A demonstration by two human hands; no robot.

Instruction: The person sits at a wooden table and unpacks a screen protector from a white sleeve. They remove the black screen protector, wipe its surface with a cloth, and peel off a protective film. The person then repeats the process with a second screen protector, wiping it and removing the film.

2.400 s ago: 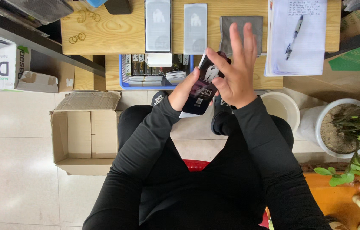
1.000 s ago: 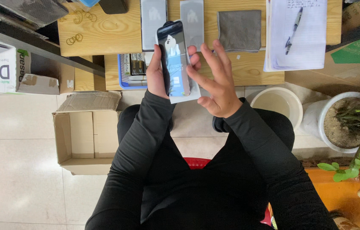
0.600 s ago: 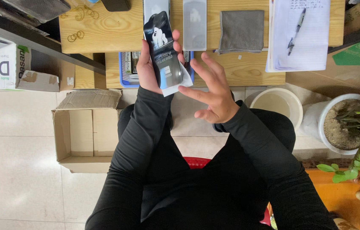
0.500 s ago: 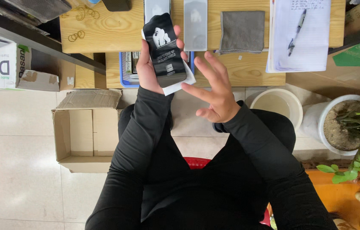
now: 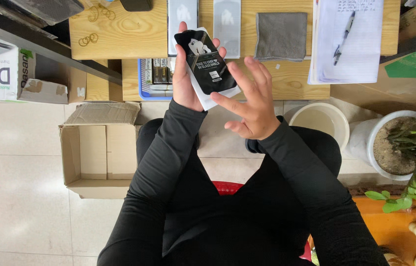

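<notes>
Packet: flat black packet (image 5: 207, 63) on a white backing, held up above the wooden desk's (image 5: 124, 29) front edge
Left hand (image 5: 186, 81): fingers wrapped around the packet from behind
Right hand (image 5: 249, 101): fingers spread, holding nothing, fingertips just touching the packet
Progress: packet looks unopened (early stage, I judge); two similar grey packets (image 5: 227, 24) lie on the desk beyond

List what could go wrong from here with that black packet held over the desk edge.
1. The left hand alone grips the black packet; the right hand is open, with only a fingertip near the packet's lower edge. A slip might drop it to the tiled floor or into the open cardboard box.
2. A white sheet sticks out behind the packet and may slide free.
</notes>
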